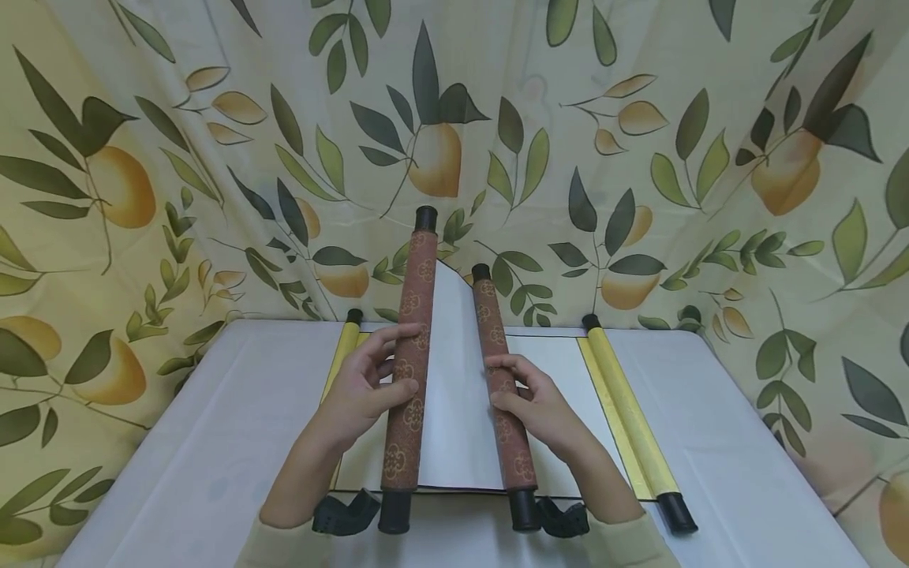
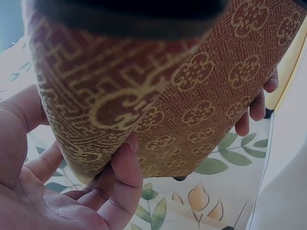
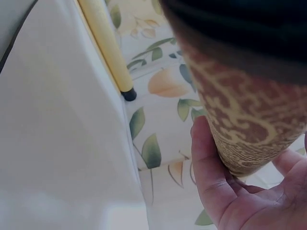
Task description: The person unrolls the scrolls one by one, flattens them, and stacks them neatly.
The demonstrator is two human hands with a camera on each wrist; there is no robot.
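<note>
A hanging scroll in reddish-brown brocade with gold flowers is held up, tilted, in both hands. My left hand [image 1: 362, 390] grips its left roll [image 1: 409, 355], thumb on the near side. On the right roll [image 1: 501, 386], my right hand [image 1: 537, 398] closes its thumb and fingers. White paper [image 1: 461, 394] spans the gap between the rolls. Black knobs cap both rolls. In the left wrist view the brocade [image 2: 196, 115] fills much of the picture, with fingertips of the other hand at its far edge. The right wrist view shows fingers curled round the patterned roll [image 3: 249, 120].
Beneath the held scroll, a second scroll with yellow rolls lies spread on the white-covered table [image 1: 177, 442]. Its right roll [image 1: 632, 410] has black ends; its left roll [image 1: 344, 347] is partly hidden. Behind hangs a fruit-and-leaf curtain [image 1: 540, 47]. Black wrist devices [image 1: 346, 513] sit near both wrists.
</note>
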